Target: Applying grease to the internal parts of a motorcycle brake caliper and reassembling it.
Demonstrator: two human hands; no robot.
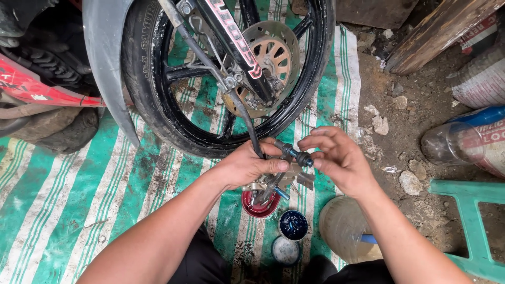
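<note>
**Both hands on a brake part below the wheel**

The black motorcycle wheel stands on a green striped mat. Just below its rim, the left hand is closed around a brake caliper and its hose. The right hand pinches a small dark pin on the caliper. Below lie a red cap and a blue grease tub.

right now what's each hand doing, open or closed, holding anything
Left hand: closed around the brake part and its black hose.
Right hand: fingers pinching the small black pin.
</note>
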